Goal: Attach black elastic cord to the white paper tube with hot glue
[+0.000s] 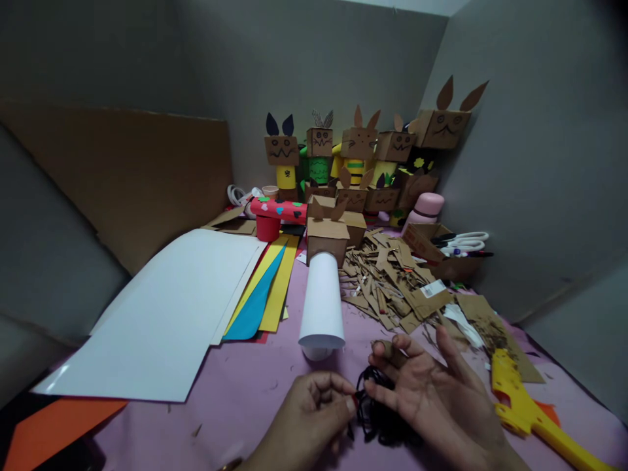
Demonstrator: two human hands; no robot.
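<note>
My left hand (316, 418) pinches the edge of a looped bundle of thin black cord (375, 409) between thumb and fingers. A small red bit shows at its fingertips. To the right, my right hand (432, 392) is turned palm up with its fingers spread, the lower finger lying against the black loops. Part of the bundle is hidden under that hand. Just beyond both hands, a white paper tube (322, 304) lies on the pink cloth, with a cardboard box head with pointed ears (328, 239) at its far end.
A yellow glue gun (513, 392) lies at the right. Cardboard scraps (383, 281) are heaped behind my right hand. White sheets (167, 314) and coloured paper (255, 301) spread over the left. Several cardboard animal figures (358, 144) stand at the back, near a pink bottle (426, 209).
</note>
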